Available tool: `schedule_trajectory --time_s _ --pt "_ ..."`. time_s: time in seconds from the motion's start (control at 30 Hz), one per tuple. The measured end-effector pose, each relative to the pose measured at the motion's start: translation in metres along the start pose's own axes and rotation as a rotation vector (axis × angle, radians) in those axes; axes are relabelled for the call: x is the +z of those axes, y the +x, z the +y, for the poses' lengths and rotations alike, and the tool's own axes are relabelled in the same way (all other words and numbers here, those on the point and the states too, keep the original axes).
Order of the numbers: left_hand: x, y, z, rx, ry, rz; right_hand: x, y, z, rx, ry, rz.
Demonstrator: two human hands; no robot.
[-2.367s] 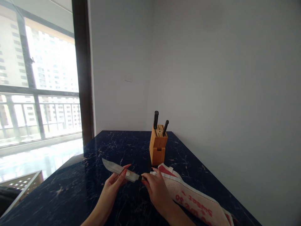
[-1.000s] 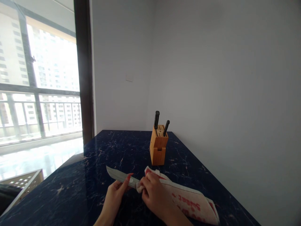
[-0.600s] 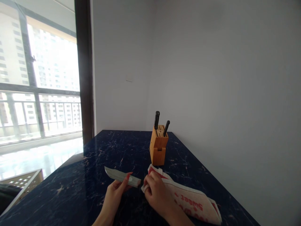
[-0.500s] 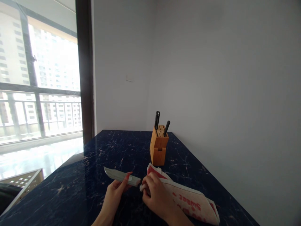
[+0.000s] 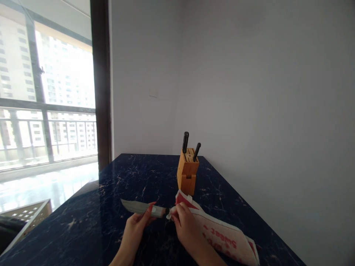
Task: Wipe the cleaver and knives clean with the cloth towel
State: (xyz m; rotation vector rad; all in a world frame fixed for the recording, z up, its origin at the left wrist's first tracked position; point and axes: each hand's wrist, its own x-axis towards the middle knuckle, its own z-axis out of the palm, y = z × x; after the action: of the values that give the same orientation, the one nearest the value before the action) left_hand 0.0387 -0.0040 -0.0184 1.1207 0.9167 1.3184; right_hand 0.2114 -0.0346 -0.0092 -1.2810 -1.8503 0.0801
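Note:
A kitchen knife (image 5: 135,205) lies across my left hand (image 5: 138,226), its tip pointing left and its handle end toward the right. The left thumb presses on the blade, with the fingers beneath it. My right hand (image 5: 186,226) pinches a corner of a white and red cloth (image 5: 222,233) at the knife's handle end. Most of the handle is hidden by the cloth and fingers. Red lettering shows on the cloth, which spreads to the right under my right forearm.
A wooden knife block (image 5: 187,177) with two black-handled knives in it stands beyond the cloth on the dark blue marbled table (image 5: 138,173). A wall runs along the right. At lower left is a pale perforated crate (image 5: 37,214); a large window (image 5: 63,74) is behind it.
My right hand has shifted slightly to the right and its grip on the cloth has changed, baring a bit of dark handle. The knife's tip has dipped slightly.

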Motion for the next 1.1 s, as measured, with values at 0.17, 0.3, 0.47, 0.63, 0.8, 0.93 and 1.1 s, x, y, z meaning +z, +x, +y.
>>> schedule_trajectory --time_s 0.17,0.3,0.47,0.63,0.8,0.93,1.1 --pt "0.005 -0.003 0.002 0.013 -0.003 -0.081 -0.004 0.004 -0.010 -0.058 0.064 -0.004" --pt "0.003 -0.004 0.000 0.019 -0.021 -0.042 -0.004 0.006 -0.002 0.002 0.020 -0.006" --pt "-0.003 -0.002 -0.004 -0.006 -0.001 0.051 -0.003 0.006 0.015 0.095 -0.032 0.042" --pt "-0.001 -0.002 -0.002 -0.005 -0.035 0.010 -0.008 0.004 0.000 0.001 0.076 -0.049" --pt "-0.005 -0.001 0.003 -0.018 -0.097 0.093 -0.006 0.005 0.014 0.110 0.048 -0.048" --pt "-0.009 0.002 0.003 -0.025 -0.092 0.142 -0.002 0.005 0.035 0.197 0.091 -0.009" --pt "-0.008 0.002 0.005 -0.014 -0.110 0.160 0.001 0.005 0.040 0.225 0.151 -0.011"
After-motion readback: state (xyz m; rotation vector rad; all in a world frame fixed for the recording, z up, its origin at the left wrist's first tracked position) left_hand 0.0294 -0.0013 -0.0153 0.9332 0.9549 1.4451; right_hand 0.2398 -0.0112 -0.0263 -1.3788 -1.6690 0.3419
